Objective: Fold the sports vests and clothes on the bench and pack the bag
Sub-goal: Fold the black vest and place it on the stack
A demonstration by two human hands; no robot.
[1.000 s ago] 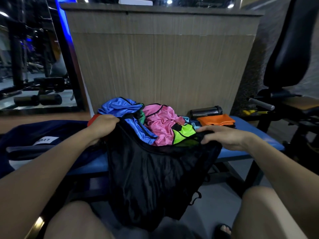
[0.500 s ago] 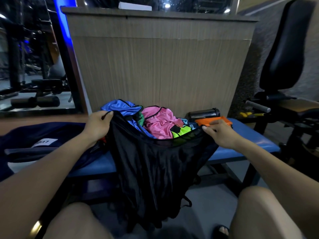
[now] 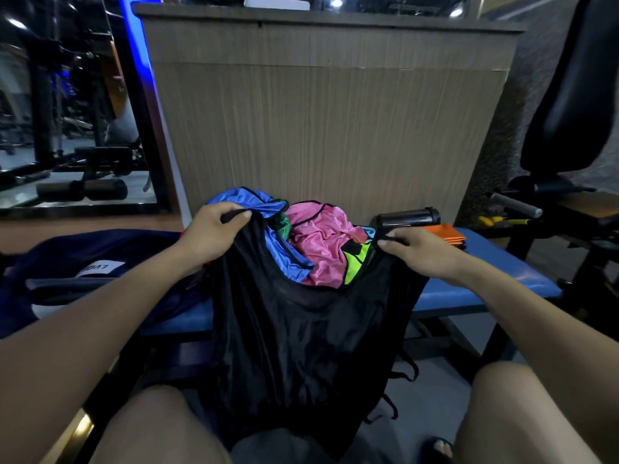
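While a black mesh sports vest is held up by its shoulder straps, pinched in the left hand and right hand over the blue padded tabletop, folding looks barely started: a crumpled blue, pink and neon pile remains, one folded orange cloth is done, and the navy bag is judged unpacked.

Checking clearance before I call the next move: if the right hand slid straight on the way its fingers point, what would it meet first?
The right hand, pinching the black vest, points left across the bench. First in that line looks to be the pink vest in the heap, though depth is unclear.
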